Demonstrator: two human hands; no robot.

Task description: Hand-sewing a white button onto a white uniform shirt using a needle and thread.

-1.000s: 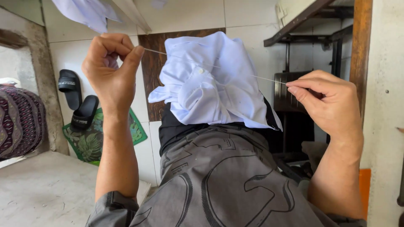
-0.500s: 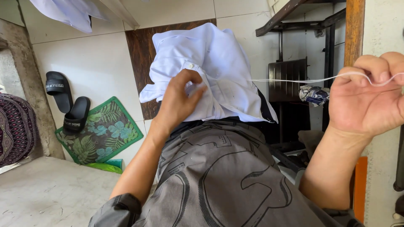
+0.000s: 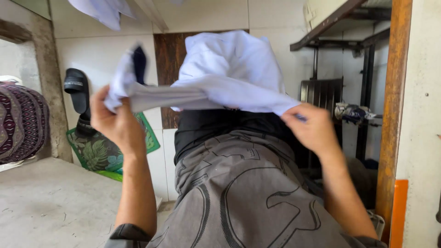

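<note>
I am sitting with my knees up, and a white cloth (image 3: 229, 69) is draped over them, on top of my grey printed shorts (image 3: 239, 193). My left hand (image 3: 117, 121) is shut tight on one end of the cloth, up high on the left. My right hand (image 3: 312, 128) pinches the other end between thumb and fingers, lower down on the right. Between my hands, a band of the cloth is pulled out almost straight. The rest sits in a soft heap on my knees. I think the cloth could slip off my knees if I pull too hard to one side, because only its own weight keeps it there. It might then land on the dusty grey floor (image 3: 50, 202) and get dirty. My right hand only has a small bit of the edge, so that end could pop out of my fingers. Black sandals (image 3: 78, 96) and a green leafy mat (image 3: 105, 151) lean on the white wall, well away from the cloth. A dark metal rack (image 3: 340, 92) stands on the right.
</note>
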